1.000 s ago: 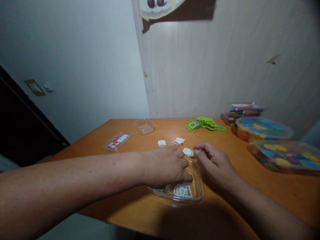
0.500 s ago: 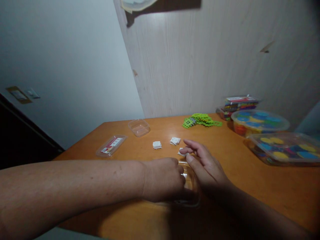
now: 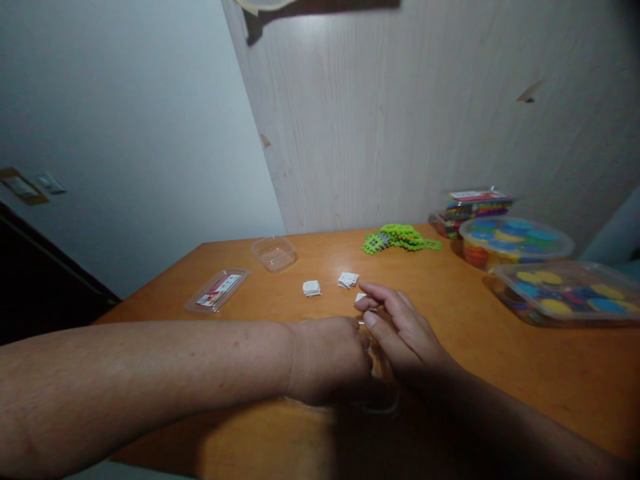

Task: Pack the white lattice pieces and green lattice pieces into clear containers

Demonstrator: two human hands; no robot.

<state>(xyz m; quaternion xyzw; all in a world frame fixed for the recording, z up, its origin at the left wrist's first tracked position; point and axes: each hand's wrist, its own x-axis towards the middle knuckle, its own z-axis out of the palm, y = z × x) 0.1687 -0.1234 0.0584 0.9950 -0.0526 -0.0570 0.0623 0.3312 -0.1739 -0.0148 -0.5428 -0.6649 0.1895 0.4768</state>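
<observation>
My left hand (image 3: pixel 330 360) is closed in a fist over a clear plastic tray (image 3: pixel 389 395) near the front of the orange table (image 3: pixel 500 363); the hand and shadow hide most of the tray. My right hand (image 3: pixel 403 330) reaches just past the tray. Its fingertips are pressed together on a small white stack of pieces (image 3: pixel 359 297). Two more small white stacks (image 3: pixel 311 288) (image 3: pixel 348 280) lie a little farther back.
A small clear tub (image 3: pixel 274 253) and a flat clear lid with a red-and-white label (image 3: pixel 217 291) sit at the left. Green linked pieces (image 3: pixel 400 238) lie at the back. Tubs of coloured pieces (image 3: pixel 515 241) (image 3: pixel 565 295) and a stacked box (image 3: pixel 475 203) stand at the right.
My left hand has drawn back and closed over the tray, hiding the white pieces inside. My right hand stretched forward onto the nearest white stack. The view shifted right.
</observation>
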